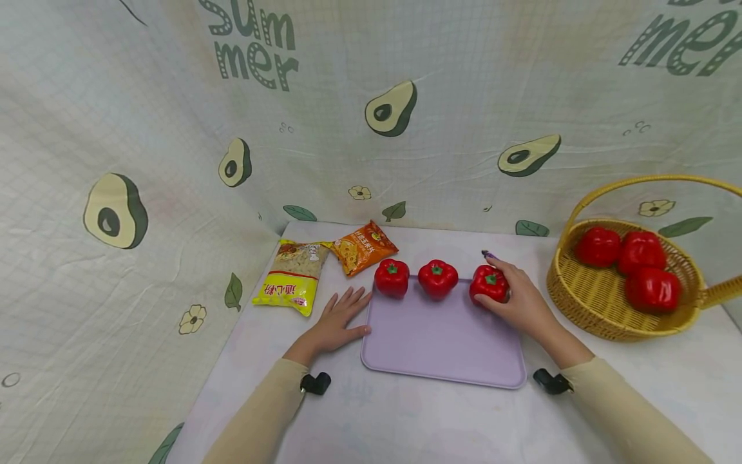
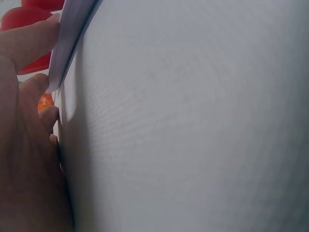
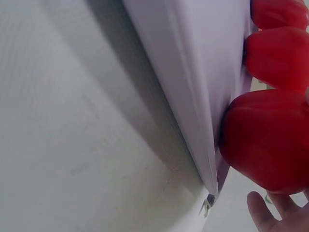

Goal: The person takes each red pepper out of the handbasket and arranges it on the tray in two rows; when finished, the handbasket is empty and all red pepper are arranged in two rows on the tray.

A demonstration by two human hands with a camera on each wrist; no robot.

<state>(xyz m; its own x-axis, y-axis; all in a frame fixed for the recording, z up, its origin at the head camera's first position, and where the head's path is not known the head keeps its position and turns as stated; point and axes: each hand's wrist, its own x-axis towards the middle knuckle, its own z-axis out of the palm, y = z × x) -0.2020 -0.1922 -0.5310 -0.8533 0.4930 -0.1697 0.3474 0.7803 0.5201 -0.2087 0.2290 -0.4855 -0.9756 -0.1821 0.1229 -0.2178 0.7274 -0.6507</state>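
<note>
A lilac tray [image 1: 443, 341] lies on the table with three red bell peppers in a row along its far edge. My right hand [image 1: 524, 299] is at the rightmost bell pepper [image 1: 488, 283], thumb on its near side and fingers round the far right. In the right wrist view that bell pepper [image 3: 268, 140] sits against the tray, with fingertips [image 3: 260, 210] beside it. The middle bell pepper [image 1: 437, 279] and left bell pepper [image 1: 391, 278] stand stem up. My left hand [image 1: 336, 322] rests with spread fingers at the tray's left edge, its thumb touching the rim.
On the right stands a yellow wicker basket [image 1: 585, 314] with a tall handle, holding three more red peppers [image 1: 642, 251]. Behind my left hand lie a yellow-and-clear food bag [image 1: 292, 274] and an orange snack packet [image 1: 364, 248]. A patterned cloth [image 1: 452, 174] hangs behind the table.
</note>
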